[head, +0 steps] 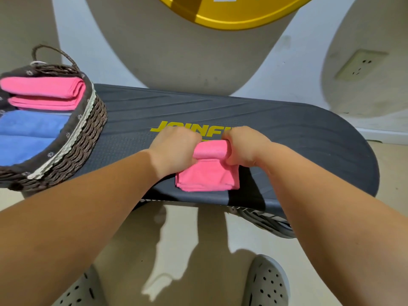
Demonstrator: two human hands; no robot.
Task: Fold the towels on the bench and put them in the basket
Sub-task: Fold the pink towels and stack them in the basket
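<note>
Woven brown, the basket (88, 120) sits at the left end of the bench (298, 133), folded towels (42, 91) inside. Mid-bench, the left hand (174, 149) and right hand (245, 146) each pinch an end of the pink towel (208, 175), its far edge raised in a roll. Soft and light, it likely handles best by those ends.

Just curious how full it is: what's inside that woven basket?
The basket holds folded pink towels at the far side and folded blue towels nearer. Whatever lies beneath them is covered.
</note>
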